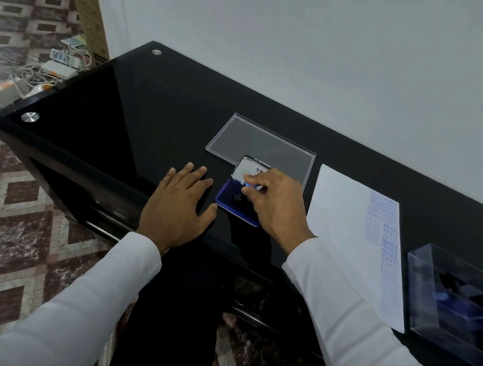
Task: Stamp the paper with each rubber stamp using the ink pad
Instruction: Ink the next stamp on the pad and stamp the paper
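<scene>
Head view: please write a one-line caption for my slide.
Right hand presses a rubber stamp onto the open ink pad; left hand lies flat on the table beside it.

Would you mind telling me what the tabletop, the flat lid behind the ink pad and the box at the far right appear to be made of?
The tabletop looks like glossy black glass: mirror-like reflections and round metal fixings at the corners. The flat lid seems clear, rigid plastic or acrylic; the table shows through it and its rim catches light. The box looks like thin transparent plastic, with dark stamps visible through its walls.
</scene>
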`<state>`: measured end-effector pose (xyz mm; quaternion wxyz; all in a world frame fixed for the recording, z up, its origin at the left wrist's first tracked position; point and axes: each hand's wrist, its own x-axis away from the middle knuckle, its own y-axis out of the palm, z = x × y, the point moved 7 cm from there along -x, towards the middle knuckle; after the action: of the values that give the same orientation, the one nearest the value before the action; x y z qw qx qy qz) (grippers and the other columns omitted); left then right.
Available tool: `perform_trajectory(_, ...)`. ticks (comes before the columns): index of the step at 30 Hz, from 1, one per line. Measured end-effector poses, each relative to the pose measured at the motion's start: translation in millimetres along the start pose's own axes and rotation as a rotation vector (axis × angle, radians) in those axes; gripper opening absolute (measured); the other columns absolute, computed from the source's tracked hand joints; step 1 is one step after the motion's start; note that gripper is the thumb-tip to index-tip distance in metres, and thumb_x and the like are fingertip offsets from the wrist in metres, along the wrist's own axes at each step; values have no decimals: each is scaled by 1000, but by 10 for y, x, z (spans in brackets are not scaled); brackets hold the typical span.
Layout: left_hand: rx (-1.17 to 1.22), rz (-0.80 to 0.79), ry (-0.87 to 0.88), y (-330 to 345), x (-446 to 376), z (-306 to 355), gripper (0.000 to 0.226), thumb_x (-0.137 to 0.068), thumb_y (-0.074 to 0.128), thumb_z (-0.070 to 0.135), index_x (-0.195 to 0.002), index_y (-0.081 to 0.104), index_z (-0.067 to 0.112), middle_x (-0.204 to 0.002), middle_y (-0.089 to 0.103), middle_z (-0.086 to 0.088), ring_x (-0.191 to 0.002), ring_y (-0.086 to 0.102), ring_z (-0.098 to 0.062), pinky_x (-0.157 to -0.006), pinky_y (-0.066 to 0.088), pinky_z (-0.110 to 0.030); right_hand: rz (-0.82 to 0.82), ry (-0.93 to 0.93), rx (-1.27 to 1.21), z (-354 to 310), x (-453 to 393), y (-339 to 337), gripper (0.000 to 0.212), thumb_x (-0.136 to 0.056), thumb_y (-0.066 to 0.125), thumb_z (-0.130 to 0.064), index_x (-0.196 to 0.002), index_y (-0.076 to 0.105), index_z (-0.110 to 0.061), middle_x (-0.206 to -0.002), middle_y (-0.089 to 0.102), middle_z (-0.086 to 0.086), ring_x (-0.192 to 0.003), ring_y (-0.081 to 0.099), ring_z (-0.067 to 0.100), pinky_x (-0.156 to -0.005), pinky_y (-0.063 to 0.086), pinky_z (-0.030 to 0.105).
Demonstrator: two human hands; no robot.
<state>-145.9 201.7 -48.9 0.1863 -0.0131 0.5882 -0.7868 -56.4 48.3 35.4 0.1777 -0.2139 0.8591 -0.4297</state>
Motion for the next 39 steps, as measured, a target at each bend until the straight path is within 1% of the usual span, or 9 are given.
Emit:
perform_trajectory(6,-2,-1,-1,8,-7,-1,62,-96,49,57,-148,48,25,-163,34,0,-154,20,-19,-127,11,-44,-7,12,-1,10,-10,8,29,-90,72,-24,-118,73,-16,-123,67,3,-107,64,18,-101,50,38)
perform_trajectory(12,-11,5,4,10,-7,-7,64,-94,44,59,-148,48,25,-162,35,0,-154,20,-19,-126,10,-43,21,0,-37,13,25,-29,21,-86,77,-21,-106,76,-15,-114,69,1,-100,65,12,-96,53,29)
perform_trajectory(17,-13,1,4,21,-5,-11,64,-94,43,60,-148,48,26,-162,35,0,-154,21,-19,-127,12,-45,12,-3,-36,-7,35,-30,15,-83,77,-17,-98,75,-15,-109,69,0,-93,62,9,-88,49,19)
perform_trajectory(20,-13,11,4,10,-2,-8,65,-93,41,61,-146,50,25,-161,37,0,-153,22,-20,-126,13,-44,31,-9,-46,-18,44,-32,10,-83,77,-15,-92,74,-14,-103,70,0,-87,60,6,-85,52,21)
perform_trajectory(23,-10,3,5,14,-2,-6,62,-95,45,59,-147,49,25,-162,36,0,-154,22,-20,-126,13,-45,45,-7,-51,-22,36,-31,13,-85,75,-16,-98,76,-13,-109,70,1,-90,61,7,-88,51,21)
perform_trajectory(27,-9,17,2,3,2,-4,66,-92,39,61,-146,51,24,-161,37,-1,-153,23,-20,-126,14,-45,44,-13,-17,-19,10,-10,24,-90,72,-20,-113,75,-14,-118,69,2,-99,65,13,-96,53,31)
perform_trajectory(31,-16,20,7,13,1,-9,68,-91,36,62,-146,51,24,-161,38,0,-153,23,-20,-126,12,-44,32,-17,-11,-14,9,-3,29,-92,70,-23,-120,71,-16,-123,68,2,-105,64,13,-100,50,28)
perform_trajectory(35,-27,10,6,24,-2,-14,68,-91,37,62,-146,51,25,-161,38,0,-153,23,-20,-126,12,-43,34,-7,-26,-3,10,-11,29,-90,72,-23,-119,72,-16,-123,68,2,-104,65,13,-99,51,30)
perform_trajectory(39,-30,6,4,24,-5,-13,69,-91,36,63,-147,50,25,-161,37,0,-154,22,-20,-126,10,-43,43,-8,-38,20,20,-26,25,-87,75,-22,-111,75,-14,-117,69,1,-96,63,9,-93,51,23)
